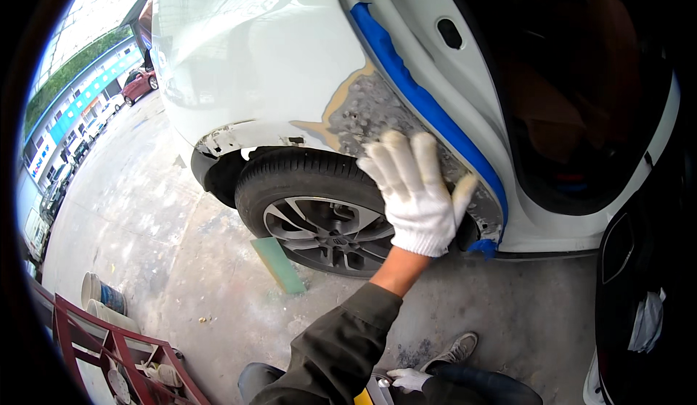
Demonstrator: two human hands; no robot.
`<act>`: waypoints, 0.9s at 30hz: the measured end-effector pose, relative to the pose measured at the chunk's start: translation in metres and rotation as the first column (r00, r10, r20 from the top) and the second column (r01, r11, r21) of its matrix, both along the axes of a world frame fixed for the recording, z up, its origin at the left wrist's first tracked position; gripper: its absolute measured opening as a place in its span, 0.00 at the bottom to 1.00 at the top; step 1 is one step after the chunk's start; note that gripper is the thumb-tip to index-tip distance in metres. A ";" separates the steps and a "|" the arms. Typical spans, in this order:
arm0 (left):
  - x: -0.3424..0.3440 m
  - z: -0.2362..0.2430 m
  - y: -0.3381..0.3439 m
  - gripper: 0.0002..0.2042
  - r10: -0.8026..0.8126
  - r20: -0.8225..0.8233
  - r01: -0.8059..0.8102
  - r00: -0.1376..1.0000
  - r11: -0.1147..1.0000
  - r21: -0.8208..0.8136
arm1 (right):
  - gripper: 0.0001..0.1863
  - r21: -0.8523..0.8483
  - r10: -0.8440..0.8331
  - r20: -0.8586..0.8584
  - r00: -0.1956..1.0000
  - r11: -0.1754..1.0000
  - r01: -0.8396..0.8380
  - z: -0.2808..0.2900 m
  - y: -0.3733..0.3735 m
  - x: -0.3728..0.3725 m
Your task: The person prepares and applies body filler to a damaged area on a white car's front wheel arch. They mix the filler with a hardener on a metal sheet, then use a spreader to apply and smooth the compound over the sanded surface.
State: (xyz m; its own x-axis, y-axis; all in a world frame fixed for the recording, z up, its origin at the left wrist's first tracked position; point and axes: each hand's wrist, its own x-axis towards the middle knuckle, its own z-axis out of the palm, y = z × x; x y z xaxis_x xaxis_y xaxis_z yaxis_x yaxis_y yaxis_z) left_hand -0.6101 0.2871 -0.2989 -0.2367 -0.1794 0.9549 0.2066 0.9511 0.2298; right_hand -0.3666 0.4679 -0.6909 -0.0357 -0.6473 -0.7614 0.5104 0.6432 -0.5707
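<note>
My left hand (414, 194), in a white knit glove, lies flat with fingers spread on the rough grey bare patch (370, 107) of a white car's rear panel (247, 63), above the wheel arch. Tan and grey rings edge this patch. Blue masking tape (414, 89) runs along the door opening beside it, and its lower end hangs loose. Low near the bottom edge is my right hand (410, 379), also gloved, with its fingers closed at a light-coloured object with a yellow part (363, 398). That object is mostly cut off, so its kind does not show.
Below the panel is the rear wheel (334, 234), with a green flat strip (279, 265) by its tyre. A dark red metal frame (120, 343) and buckets (102, 292) stand at lower left. The open car door (624, 281) is at right. Parked cars (138, 85) line the background.
</note>
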 end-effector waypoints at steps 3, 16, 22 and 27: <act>0.015 0.008 0.020 0.47 -0.048 0.231 0.054 0.972 0.998 -0.021 | 0.27 -0.005 -0.063 0.068 0.996 0.998 0.063 -0.010 0.005 -0.001; 0.161 -0.119 -0.097 0.26 -0.295 0.635 0.272 0.714 0.953 0.136 | 0.43 -0.144 0.259 -0.771 0.582 0.819 -0.555 -0.048 0.012 0.004; 0.341 -0.350 -0.121 0.33 -0.794 0.517 -0.878 0.319 -0.043 0.476 | 0.27 0.142 0.299 -0.780 0.550 0.940 -0.309 -0.079 0.012 0.034; 0.413 -0.420 -0.094 0.41 -0.924 0.289 -0.931 0.252 -0.150 0.333 | 0.32 0.266 0.401 -0.698 0.594 0.915 -0.304 -0.020 0.004 0.036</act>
State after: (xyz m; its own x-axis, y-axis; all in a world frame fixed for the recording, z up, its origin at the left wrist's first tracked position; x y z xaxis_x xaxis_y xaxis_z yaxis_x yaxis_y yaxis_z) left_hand -0.1974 0.1934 -0.7188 -0.1445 -0.0913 -0.9853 -0.8939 -0.4149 0.1695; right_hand -0.3310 0.4722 -0.7112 -0.3915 -0.6475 -0.6538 -0.3175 0.7619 -0.5645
